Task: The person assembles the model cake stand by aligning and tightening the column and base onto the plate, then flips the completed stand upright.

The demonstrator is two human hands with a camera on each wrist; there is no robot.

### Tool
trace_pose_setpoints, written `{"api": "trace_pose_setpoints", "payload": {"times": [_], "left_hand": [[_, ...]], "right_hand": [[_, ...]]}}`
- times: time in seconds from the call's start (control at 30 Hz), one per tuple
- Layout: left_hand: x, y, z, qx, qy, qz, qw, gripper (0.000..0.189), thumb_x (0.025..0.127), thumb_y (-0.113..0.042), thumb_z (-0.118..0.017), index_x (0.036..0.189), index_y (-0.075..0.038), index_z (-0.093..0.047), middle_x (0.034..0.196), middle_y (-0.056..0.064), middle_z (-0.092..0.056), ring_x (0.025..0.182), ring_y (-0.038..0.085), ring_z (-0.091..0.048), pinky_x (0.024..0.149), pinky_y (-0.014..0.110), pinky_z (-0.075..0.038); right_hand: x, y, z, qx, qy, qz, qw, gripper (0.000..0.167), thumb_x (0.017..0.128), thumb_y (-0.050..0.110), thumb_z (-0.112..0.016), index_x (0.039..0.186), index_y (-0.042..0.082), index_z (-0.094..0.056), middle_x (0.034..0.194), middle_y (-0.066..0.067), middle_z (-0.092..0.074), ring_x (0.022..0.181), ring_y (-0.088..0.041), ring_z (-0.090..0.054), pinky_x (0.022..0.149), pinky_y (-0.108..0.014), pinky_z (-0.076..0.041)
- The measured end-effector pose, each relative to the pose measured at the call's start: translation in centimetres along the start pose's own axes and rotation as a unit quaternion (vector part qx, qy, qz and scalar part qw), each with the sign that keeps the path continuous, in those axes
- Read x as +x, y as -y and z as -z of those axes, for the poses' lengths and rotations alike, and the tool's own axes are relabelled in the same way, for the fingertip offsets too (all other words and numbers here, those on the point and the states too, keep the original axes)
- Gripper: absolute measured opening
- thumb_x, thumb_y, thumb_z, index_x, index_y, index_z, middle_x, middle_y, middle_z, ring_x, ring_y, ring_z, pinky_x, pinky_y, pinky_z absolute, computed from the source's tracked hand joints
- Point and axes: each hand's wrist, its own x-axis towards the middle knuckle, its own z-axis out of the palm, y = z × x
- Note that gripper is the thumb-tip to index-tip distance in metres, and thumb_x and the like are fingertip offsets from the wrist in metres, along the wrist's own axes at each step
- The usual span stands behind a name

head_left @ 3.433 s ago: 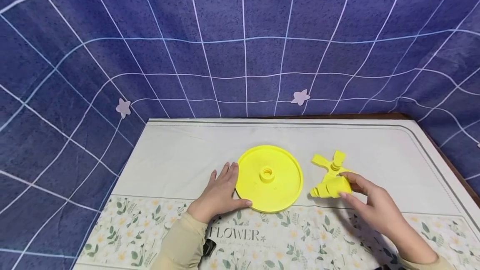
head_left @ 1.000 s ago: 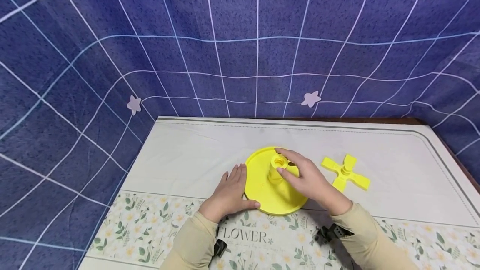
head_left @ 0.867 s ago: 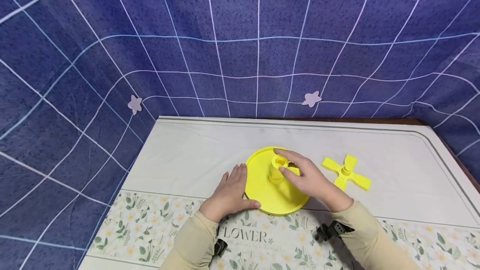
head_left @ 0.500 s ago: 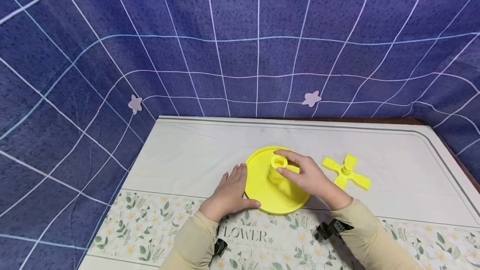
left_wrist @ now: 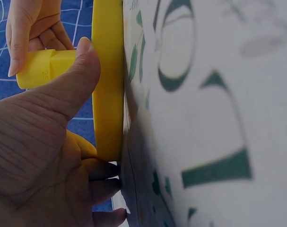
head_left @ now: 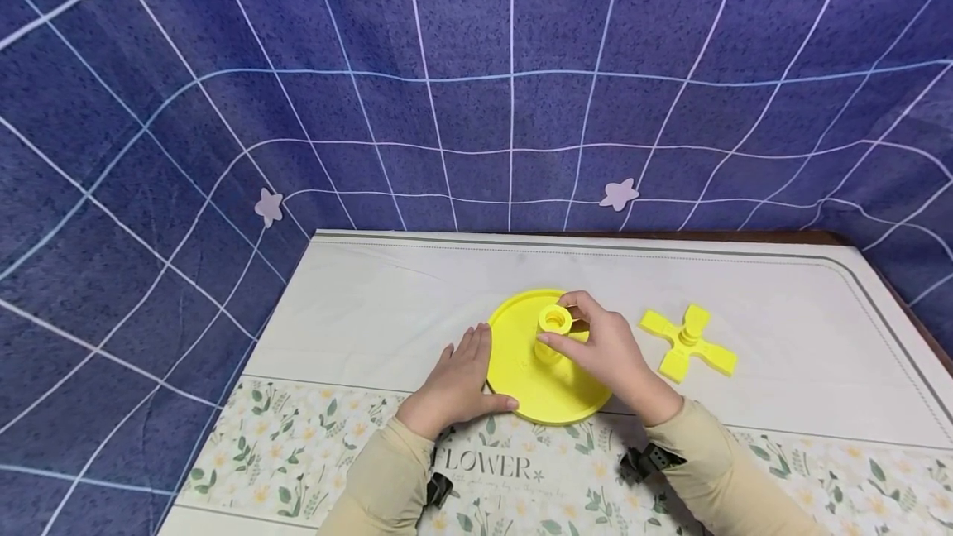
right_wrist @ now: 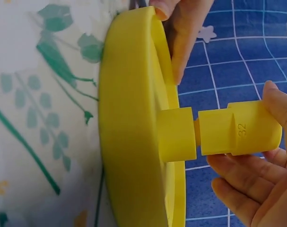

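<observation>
Head view: a blue curtain (head_left: 372, 122) with a grid of pale lines hangs behind a white table (head_left: 402, 279), whose near part carries a flower print. On the table lies a round, rimmed yellow disc (head_left: 515, 358), flat, between the two hands. The left hand (head_left: 456, 385) spreads over its left edge, fingers extended along the rim and thumb at the near side, steadying rather than grasping. The right hand (head_left: 612, 351) grips the stepped yellow cylinder between thumb and fingers. Right of the disc, well apart from it, the four-armed yellow piece (head_left: 688, 341) lies on the table, touched by neither hand.

Right wrist view: the stepped yellow cylinder (right_wrist: 247, 128) stands in line with the raised collar (right_wrist: 177, 135) at the disc's middle, upright and not visibly tilted. Between the two shows a narrow neck (right_wrist: 197, 132), so the cylinder seems not fully seated. Whether there is thread inside cannot be seen.

If it screws in, as seems likely, doing this well calls for keeping the axis square, turning in short strokes with light downward pressure, and regripping near the top. The left hand should hold the rim firmly enough to stop the disc turning along.
</observation>
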Motion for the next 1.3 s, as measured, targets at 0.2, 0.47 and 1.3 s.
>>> {"api": "trace_pose_setpoints", "payload": {"times": [0.2,0.47,1.3], "left_hand": [[0.0,0.0,-0.1,0.002,-0.001,-0.003,1.0000,0.114,0.082,-0.057,-0.070,0.154,0.004,-0.007,0.161,0.020,-0.008,0.148,0.033,-0.007,0.116,0.055,-0.013],[0.0,0.1,-0.1,0.002,-0.001,-0.002,1.0000,0.114,0.082,-0.057,-0.070,0.154,0.004,-0.007,0.161,0.020,-0.008,0.148,0.032,-0.007,0.117,0.054,-0.013],[-0.1,0.2,0.0,-0.018,-0.003,-0.010,0.9998,0.115,0.082,-0.057,-0.070,0.154,0.006,-0.006,0.161,0.021,-0.007,0.148,0.033,-0.006,0.116,0.055,-0.011]], "right_hand": [[-0.1,-0.2,0.2,-0.018,0.014,0.008,0.9997,0.049,0.081,0.031,-0.081,0.119,0.011,-0.057,0.109,-0.007,-0.071,0.098,-0.025,-0.068,0.086,-0.041,-0.054],[0.3,-0.4,1.3,0.064,0.104,0.057,0.9909,0.055,0.095,0.016,-0.064,0.145,0.007,-0.044,0.144,-0.013,-0.049,0.128,-0.030,-0.050,0.098,-0.045,-0.048],[0.6,-0.3,0.3,0.058,0.046,0.000,0.9973,0.039,0.084,0.023,-0.078,0.118,0.011,-0.063,0.109,-0.002,-0.067,0.100,-0.019,-0.067,0.087,-0.029,-0.054]]}}
